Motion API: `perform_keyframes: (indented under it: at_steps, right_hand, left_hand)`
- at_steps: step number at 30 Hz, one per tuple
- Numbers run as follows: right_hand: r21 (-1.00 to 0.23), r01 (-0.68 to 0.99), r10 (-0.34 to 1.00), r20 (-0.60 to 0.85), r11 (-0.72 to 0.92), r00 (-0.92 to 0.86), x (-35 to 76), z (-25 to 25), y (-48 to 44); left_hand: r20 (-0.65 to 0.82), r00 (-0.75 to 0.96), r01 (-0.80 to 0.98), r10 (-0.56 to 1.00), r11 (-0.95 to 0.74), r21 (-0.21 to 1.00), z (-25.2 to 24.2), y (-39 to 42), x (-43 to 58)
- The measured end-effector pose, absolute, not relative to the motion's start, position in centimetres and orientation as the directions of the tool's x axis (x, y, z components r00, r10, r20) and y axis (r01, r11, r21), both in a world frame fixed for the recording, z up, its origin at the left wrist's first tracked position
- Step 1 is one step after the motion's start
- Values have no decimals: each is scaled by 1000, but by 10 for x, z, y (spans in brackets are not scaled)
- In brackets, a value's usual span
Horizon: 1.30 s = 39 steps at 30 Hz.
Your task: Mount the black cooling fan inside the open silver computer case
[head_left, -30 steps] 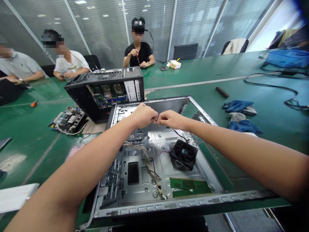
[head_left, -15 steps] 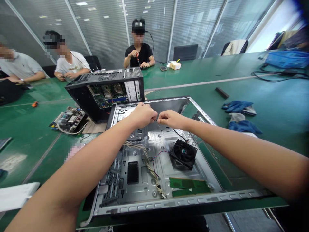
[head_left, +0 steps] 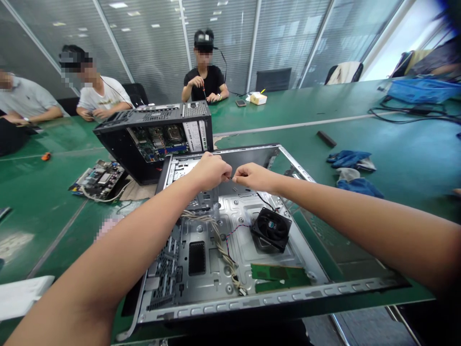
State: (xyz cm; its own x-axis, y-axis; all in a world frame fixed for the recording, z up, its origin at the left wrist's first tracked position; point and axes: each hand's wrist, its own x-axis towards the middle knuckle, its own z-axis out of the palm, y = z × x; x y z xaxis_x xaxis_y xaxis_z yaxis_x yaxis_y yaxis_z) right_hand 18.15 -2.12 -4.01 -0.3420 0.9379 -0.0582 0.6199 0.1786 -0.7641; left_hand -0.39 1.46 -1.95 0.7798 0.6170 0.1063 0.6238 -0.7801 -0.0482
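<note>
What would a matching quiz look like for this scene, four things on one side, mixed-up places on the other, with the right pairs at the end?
Things
1. Left hand
2. Black fan
3. Blue-and-grey gloves
4. Black computer tower

Places
A. On the green table, to the right of the open case
B. Standing on the table, on the far side of the open case
C. Held up over the open case, fingertips close to those of the right hand
D. Resting inside the open case

Right pairs: 1-C, 2-D, 3-A, 4-B
</note>
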Motion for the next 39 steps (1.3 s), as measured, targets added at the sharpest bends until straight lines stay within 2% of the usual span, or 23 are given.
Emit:
perform_keyframes:
  at_steps: [5, 13, 27, 31, 36, 39]
  right_hand:
    - [-842, 539, 911, -244, -28, -334, 182, -30, -19]
    - [-898, 426, 860, -301, -111, -412, 183, -33, -17]
    - [-871, 488, 915, -232, -44, -330, 177, -31, -22]
    - [-906, 419, 907, -231, -68, -352, 180, -34, -23]
    - [-901, 415, 840, -319, -126, -438, 186, -35, -21]
    - [-910, 403, 849, -290, -101, -442, 185, -35, -21]
  left_hand:
    - [113, 782, 620, 613, -784, -39, -18, 13, -5]
    - [122, 789, 610, 603, -792, -32, -17, 12, -6]
    - [118, 784, 618, 609, -784, -65, -18, 12, -5]
    - [133, 787, 614, 603, -786, -72, -17, 12, -5]
    - [118, 787, 615, 606, -786, -63, -16, 11, -5]
    - [90, 780, 624, 619, -779, -56, -15, 11, -5]
